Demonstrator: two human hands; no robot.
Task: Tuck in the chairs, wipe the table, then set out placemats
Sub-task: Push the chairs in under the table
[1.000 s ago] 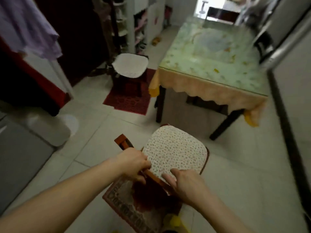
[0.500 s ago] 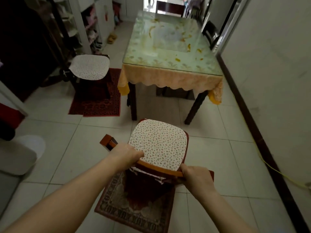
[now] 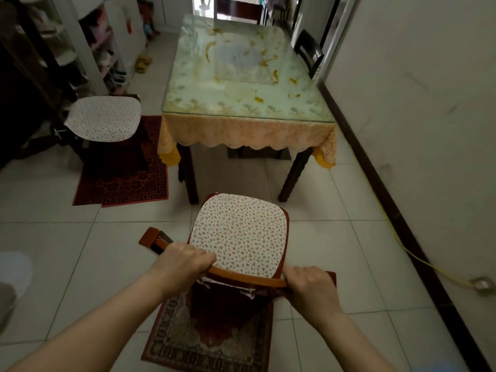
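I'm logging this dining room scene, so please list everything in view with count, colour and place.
Glass-topped dining table: one, green floral top, orange scalloped cloth, centre.
Wooden chair with speckled white cushion: one, red-brown, in front of the table, not tucked in.
Second cushioned chair: one, white speckled seat, left of the table.
Dark chairs: two, at the far end and right side.
Patterned red rugs: two, under the left chair and near chair.
Yellow cable: one, along the right wall.
Left hand: gripping the chair's backrest.
Right hand: gripping the backrest.
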